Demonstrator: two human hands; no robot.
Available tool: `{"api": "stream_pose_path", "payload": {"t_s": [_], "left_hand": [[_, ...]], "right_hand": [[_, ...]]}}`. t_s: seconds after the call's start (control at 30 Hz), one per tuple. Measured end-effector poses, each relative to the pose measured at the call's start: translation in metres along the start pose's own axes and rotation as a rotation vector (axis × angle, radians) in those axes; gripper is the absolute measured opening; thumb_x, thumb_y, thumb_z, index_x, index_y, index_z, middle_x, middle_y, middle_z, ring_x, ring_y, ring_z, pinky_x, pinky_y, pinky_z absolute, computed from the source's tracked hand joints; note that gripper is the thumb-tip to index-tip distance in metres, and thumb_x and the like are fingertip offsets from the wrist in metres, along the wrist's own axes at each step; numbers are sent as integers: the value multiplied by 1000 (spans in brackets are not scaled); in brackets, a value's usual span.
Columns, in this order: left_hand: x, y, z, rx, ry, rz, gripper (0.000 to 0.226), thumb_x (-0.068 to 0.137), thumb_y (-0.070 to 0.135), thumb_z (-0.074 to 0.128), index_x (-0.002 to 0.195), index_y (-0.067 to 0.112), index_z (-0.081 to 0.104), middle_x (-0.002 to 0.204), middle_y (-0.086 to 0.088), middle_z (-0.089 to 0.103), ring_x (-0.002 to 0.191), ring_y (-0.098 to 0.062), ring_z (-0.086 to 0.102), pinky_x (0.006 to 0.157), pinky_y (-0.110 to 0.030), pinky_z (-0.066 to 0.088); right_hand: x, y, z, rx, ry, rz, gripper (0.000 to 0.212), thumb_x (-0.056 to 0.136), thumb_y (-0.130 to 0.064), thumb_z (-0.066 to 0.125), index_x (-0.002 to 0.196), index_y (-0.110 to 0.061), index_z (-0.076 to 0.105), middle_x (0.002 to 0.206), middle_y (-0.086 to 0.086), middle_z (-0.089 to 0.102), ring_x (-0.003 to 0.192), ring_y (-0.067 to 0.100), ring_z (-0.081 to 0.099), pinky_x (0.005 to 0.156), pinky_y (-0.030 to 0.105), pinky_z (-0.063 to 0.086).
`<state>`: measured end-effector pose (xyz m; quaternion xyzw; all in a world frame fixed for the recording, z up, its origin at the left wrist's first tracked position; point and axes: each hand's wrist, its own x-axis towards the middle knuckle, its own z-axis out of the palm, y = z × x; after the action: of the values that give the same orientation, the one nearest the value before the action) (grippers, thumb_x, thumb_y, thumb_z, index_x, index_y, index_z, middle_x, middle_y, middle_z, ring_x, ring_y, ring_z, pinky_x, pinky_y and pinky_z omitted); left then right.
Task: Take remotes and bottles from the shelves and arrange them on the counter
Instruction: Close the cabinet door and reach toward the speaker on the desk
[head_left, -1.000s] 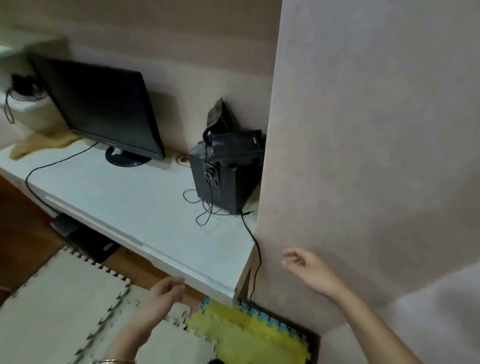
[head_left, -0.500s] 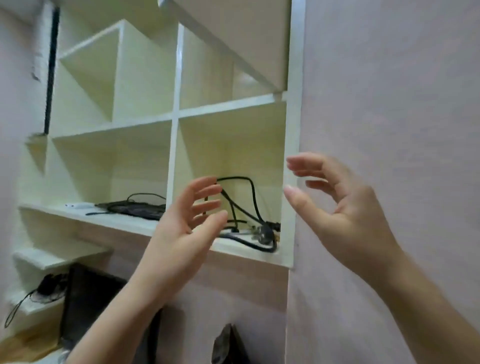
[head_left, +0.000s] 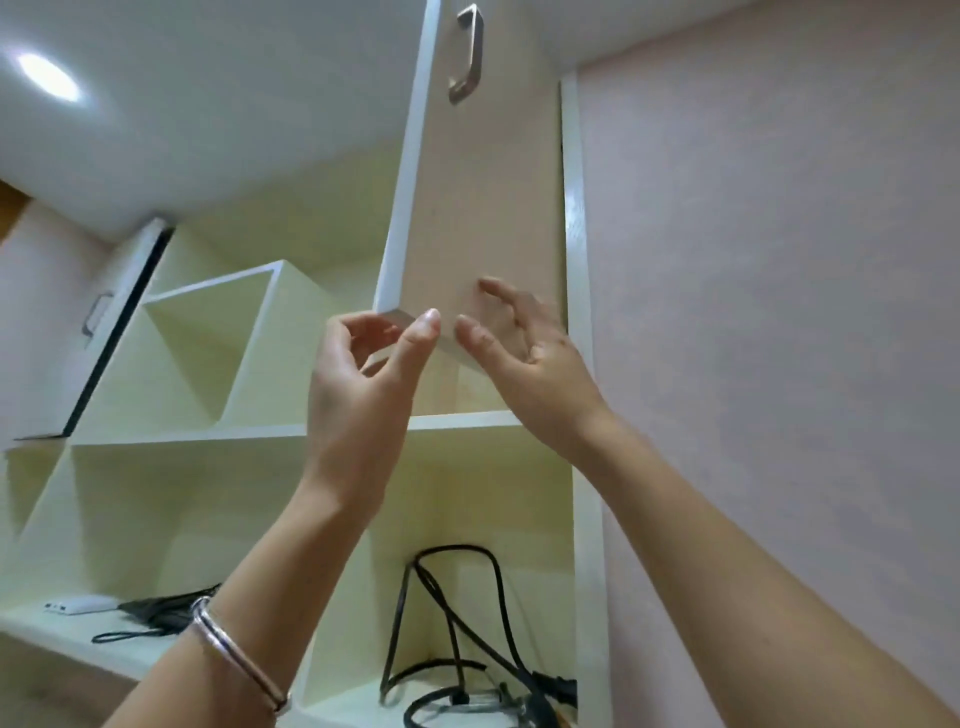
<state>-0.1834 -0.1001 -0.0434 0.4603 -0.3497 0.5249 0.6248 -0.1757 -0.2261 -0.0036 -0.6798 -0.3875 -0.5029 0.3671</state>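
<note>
White shelves (head_left: 291, 431); both hands (head_left: 363, 384) raised at cabinet door (head_left: 483, 208) corner.

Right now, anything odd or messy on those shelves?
Only the black cables: a loose tangle in the lower right cubby, one loop standing up. The cabinet door hangs open above both hands. No spills or damage visible.

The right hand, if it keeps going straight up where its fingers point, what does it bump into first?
Most likely the open cabinet door. The right hand has its fingers spread right at the door's lower edge, pointing up along its face. Depth is hard to judge, so it may already be touching.
</note>
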Motion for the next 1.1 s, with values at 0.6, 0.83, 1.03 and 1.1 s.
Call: {"api": "stream_pose_path", "payload": {"t_s": [0.6,0.83,1.03,1.1], "left_hand": [[63,-90,-57,258,53,-60,45,91,27,53,134,26,42,125,-2,56,107,-15,56,92,-28,45],[84,-134,-59,297,-11,-243,48,90,27,56,136,21,42,134,-6,53,114,-18,53,92,-29,41],[98,-170,-49,386,31,-469,66,82,40,62,138,12,40,141,-13,47,130,-31,44,110,-41,35],[101,-177,-44,418,83,-499,65,79,42,64,134,14,44,137,-13,48,125,-32,46,108,-40,38]], "right_hand": [[28,42,65,-686,-112,-51,43,92,-45,42,135,-45,40,151,-10,28,139,17,17,115,45,16],[39,62,84,-908,-127,-32,32,93,-37,42,123,-43,49,146,-8,32,136,22,20,109,42,17],[43,79,94,-1079,-185,-12,37,93,-37,37,129,-40,45,151,-4,26,138,23,16,111,44,14],[43,80,94,-1101,-215,6,39,94,-38,34,131,-37,44,153,-2,24,140,23,13,112,46,10]]}}
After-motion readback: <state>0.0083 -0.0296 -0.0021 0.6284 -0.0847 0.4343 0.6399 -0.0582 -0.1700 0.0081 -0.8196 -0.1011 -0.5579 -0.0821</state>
